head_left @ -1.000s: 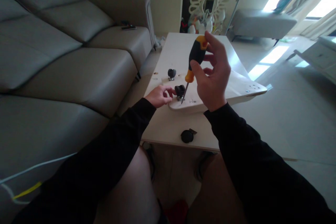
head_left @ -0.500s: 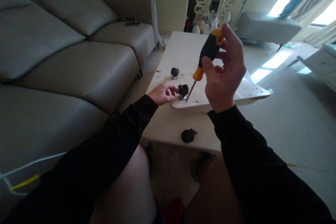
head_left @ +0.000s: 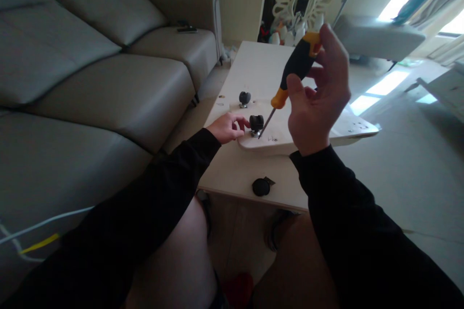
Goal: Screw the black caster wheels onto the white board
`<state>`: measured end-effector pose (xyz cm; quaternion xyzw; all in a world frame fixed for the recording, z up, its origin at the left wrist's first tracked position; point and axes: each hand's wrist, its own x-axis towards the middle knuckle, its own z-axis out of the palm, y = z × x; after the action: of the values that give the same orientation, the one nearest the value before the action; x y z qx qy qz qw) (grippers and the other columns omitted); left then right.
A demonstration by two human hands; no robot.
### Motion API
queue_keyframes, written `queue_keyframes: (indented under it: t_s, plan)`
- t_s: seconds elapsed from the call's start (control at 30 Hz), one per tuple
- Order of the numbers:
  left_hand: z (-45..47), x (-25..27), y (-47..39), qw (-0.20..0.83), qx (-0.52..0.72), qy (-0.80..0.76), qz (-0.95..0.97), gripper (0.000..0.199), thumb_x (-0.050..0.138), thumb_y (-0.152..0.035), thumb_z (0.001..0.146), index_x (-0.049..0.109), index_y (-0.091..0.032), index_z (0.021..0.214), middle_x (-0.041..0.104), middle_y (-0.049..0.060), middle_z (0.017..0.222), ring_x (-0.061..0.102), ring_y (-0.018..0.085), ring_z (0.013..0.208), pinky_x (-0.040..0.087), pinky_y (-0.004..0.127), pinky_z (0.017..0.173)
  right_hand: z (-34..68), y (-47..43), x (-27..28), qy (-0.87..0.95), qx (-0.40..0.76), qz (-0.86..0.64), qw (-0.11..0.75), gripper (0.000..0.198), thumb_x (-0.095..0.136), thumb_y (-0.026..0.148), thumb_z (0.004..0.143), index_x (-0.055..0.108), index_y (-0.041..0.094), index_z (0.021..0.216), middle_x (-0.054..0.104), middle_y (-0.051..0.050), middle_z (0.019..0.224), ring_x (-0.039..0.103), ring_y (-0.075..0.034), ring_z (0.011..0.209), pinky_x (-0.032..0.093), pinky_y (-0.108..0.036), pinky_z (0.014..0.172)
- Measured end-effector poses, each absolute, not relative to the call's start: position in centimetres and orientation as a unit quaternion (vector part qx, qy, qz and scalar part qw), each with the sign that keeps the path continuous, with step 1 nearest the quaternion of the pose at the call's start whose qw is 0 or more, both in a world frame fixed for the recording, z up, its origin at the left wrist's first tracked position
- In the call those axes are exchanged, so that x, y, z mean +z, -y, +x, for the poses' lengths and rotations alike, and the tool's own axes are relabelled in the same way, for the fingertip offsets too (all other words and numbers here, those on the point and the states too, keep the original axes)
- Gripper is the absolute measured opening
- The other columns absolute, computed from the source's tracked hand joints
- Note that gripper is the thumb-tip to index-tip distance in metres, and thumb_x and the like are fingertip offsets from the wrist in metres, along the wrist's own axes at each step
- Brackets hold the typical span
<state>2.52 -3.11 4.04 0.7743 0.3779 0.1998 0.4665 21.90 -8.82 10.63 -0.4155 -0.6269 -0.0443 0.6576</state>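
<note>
My right hand [head_left: 319, 89] grips the black and orange handle of a screwdriver [head_left: 295, 65], raised above the board. Its shaft slants down to the left, and the tip is at the metal base of a black caster wheel [head_left: 256, 122]. My left hand [head_left: 228, 128] has its curled fingers against that caster's left side, steadying it at the base. The caster stands wheel-up near the rounded corner of a white board [head_left: 293, 142]. Another caster [head_left: 244, 98] stands wheel-up farther back on the board. A loose black caster [head_left: 261, 187] lies near the table's front edge.
The board rests on a low, pale table [head_left: 224, 174]. A grey leather sofa [head_left: 152, 87] runs along the left. A grey bench [head_left: 377, 36] and a white petal-framed mirror [head_left: 303, 0] are at the back. My knees are close to the table's front edge.
The view has shifted slightly, so the scene sits a little to the right. The screwdriver still points at the caster's base, and both hands keep nearly the same pose.
</note>
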Motion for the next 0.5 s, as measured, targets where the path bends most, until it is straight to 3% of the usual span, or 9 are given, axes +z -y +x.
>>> queue_keyframes:
  t_s: [0.1, 0.33, 0.5]
  plan:
    - [2.56, 4.11, 3.15, 0.468, 0.199, -0.378, 0.774, 0.032, 0.062, -0.003, 0.073, 0.074, -0.011, 0.102, 0.066, 0.001, 0.082, 0.050, 0.007, 0.055, 0.041, 0.023, 0.055, 21.90, 9.05, 10.85, 0.629, -0.037, -0.414, 0.657, 0.062, 0.062, 0.032, 0.090, 0.050, 0.042, 0.149, 0.056, 0.000, 0.157, 0.068, -0.022, 0.116, 0.056, -0.027, 0.054]
    - [2.49, 4.10, 3.15, 0.465, 0.200, -0.376, 0.776, 0.032, 0.064, -0.006, 0.073, 0.074, -0.012, 0.102, 0.067, 0.002, 0.084, 0.052, 0.008, 0.056, 0.042, 0.025, 0.057, 21.67, 8.76, 10.42, 0.652, 0.014, -0.450, 0.610, 0.061, 0.062, 0.043, 0.091, 0.048, 0.045, 0.150, 0.061, -0.002, 0.150, 0.071, -0.022, 0.100, 0.055, -0.030, 0.051]
    - [2.44, 4.07, 3.11, 0.459, 0.195, -0.374, 0.782, 0.031, 0.065, -0.007, 0.074, 0.074, -0.013, 0.102, 0.067, 0.002, 0.084, 0.051, 0.008, 0.057, 0.042, 0.023, 0.056, 21.64, 8.95, 10.45, 0.647, -0.014, -0.444, 0.620, 0.059, 0.061, 0.033, 0.090, 0.050, 0.045, 0.147, 0.062, -0.001, 0.148, 0.070, -0.022, 0.107, 0.055, -0.029, 0.052]
